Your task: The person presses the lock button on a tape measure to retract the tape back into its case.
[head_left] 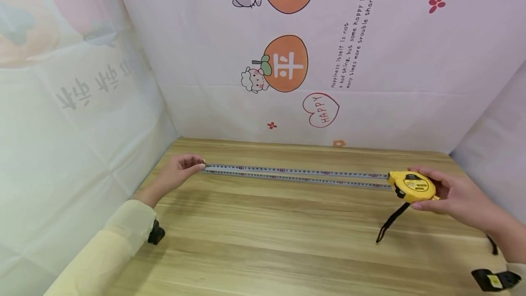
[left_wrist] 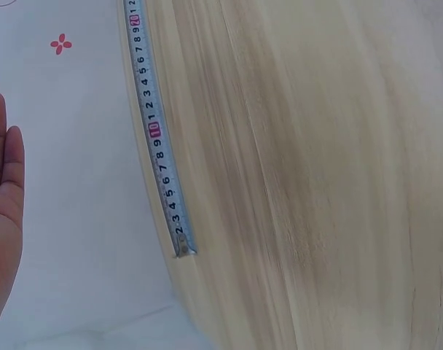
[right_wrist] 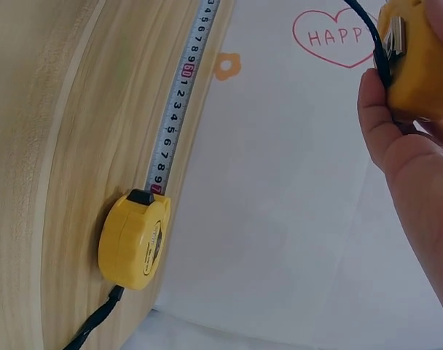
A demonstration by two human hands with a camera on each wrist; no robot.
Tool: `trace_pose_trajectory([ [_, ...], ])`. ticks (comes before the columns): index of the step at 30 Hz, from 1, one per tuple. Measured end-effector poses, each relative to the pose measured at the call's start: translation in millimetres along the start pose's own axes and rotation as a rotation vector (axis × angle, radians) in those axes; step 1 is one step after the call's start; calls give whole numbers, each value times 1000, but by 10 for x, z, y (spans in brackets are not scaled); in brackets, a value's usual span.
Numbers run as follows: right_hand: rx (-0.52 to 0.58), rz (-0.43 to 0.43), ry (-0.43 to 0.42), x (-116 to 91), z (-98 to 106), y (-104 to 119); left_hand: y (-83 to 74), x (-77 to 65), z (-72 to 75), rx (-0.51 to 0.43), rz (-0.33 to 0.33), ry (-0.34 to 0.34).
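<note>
My left hand pinches the hooked end of a steel tape blade between thumb and fingertips. In the head view that blade runs across to a yellow tape measure, gripped by my right hand. The right wrist view shows the held case raised, with its metal clip and black strap. Below it, a second yellow tape measure lies on the table, its blade pulled out to about 70. That blade's hooked end rests near the table edge in the left wrist view.
The wooden table meets a printed white cloth at the back, with cloth on both sides too. A black strap hangs from the held case. Black devices sit at both wrists.
</note>
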State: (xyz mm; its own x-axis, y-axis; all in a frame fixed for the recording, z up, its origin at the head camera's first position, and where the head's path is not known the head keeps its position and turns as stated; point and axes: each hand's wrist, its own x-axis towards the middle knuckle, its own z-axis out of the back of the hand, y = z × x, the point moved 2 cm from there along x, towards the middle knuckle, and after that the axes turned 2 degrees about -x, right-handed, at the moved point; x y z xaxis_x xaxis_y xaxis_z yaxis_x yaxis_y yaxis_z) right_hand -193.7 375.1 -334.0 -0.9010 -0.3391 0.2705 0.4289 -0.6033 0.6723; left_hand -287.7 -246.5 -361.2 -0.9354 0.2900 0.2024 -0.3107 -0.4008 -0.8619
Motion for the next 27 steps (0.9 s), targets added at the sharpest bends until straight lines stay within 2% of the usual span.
trace_pose_trajectory([
  [5,-21,6,8,8,-15,33,-20,13,-32,-17,-7,11],
  [12,25,-48,-10,12,-15,71,-85,-4,-51,-34,-9,11],
  [21,-66,-153,-40,18,-21,142,-98,14,-102,-42,-42,11],
  [27,-4,-149,-37,24,-26,107,-111,24,-126,-47,-39,9],
])
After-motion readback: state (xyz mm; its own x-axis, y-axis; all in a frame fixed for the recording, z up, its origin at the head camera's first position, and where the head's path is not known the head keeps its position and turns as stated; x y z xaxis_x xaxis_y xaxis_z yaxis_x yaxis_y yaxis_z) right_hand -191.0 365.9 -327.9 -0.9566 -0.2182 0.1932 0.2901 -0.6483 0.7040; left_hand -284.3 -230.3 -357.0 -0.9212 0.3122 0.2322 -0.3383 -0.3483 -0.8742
